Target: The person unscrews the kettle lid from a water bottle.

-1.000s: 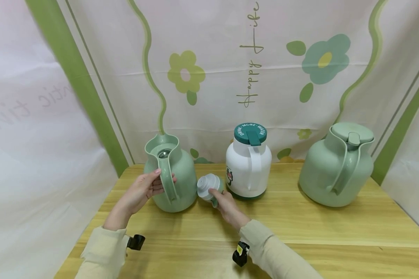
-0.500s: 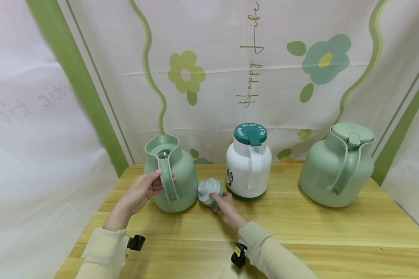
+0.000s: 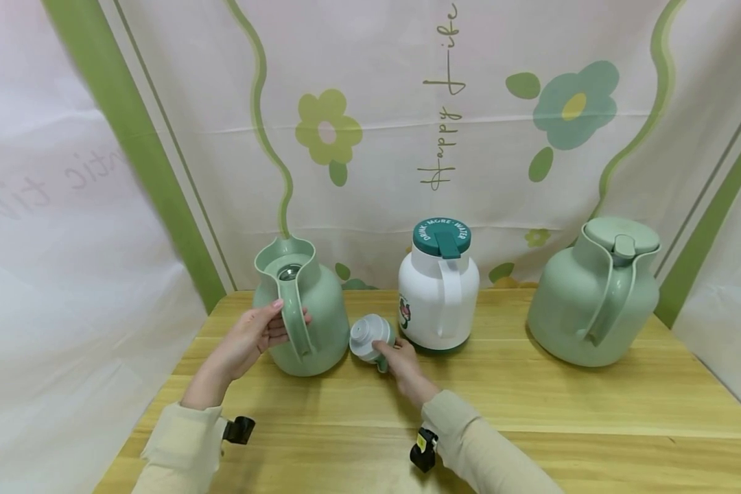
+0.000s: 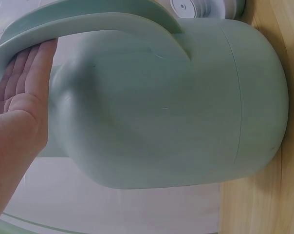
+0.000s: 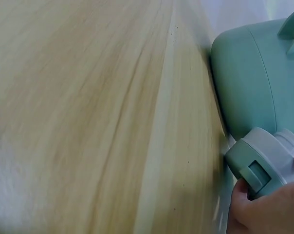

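Note:
The left green vacuum jug (image 3: 327,315) stands upright with its neck uncovered, showing a shiny round opening (image 3: 289,272). My left hand (image 3: 256,336) holds its handle, thumb on the near side and fingers passed through the loop; the left wrist view shows those fingers (image 4: 34,73) fairly straight against the handle's inner side. Just right of this jug, my right hand (image 3: 404,367) grips a jug stopper (image 3: 363,336), white with a green top. The stopper is tilted on its side, low by the tabletop, and its green press lever (image 5: 254,176) shows beside my thumb.
A white jug (image 3: 438,295) with a dark green lid stands right behind the stopper. Farther right is a second green jug (image 3: 593,302) with its lid on. All stand on a wooden table (image 3: 531,425) before a flowered curtain (image 3: 401,165).
Over the last second my right hand has lowered the stopper slightly and drawn it a little nearer. My left hand and the jugs stay where they were.

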Action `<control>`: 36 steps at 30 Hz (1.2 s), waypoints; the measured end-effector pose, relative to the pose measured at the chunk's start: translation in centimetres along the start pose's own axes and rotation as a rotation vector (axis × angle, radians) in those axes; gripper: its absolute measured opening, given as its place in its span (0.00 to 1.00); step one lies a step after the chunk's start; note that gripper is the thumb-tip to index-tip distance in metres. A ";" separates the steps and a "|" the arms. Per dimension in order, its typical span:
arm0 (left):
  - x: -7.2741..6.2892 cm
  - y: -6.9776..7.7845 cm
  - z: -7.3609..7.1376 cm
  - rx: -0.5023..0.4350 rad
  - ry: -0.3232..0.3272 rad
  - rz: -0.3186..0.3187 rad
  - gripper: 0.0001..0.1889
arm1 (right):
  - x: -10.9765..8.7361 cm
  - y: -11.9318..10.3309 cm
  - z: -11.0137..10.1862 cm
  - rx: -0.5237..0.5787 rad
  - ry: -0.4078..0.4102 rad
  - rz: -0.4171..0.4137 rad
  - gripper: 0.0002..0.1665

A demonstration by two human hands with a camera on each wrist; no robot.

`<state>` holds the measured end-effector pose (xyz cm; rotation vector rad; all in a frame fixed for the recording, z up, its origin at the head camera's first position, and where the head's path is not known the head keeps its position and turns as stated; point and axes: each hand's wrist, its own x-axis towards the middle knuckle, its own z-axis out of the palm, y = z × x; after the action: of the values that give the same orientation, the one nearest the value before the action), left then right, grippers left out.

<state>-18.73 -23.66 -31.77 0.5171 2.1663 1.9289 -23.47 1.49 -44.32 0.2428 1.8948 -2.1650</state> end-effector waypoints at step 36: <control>-0.2 0.1 0.1 0.008 0.010 -0.007 0.25 | 0.0 -0.8 -2.0 -0.056 0.013 0.086 0.32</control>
<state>-18.48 -23.59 -31.71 0.5011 2.1801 1.9239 -23.77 3.58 -43.89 0.3219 1.9124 -2.0564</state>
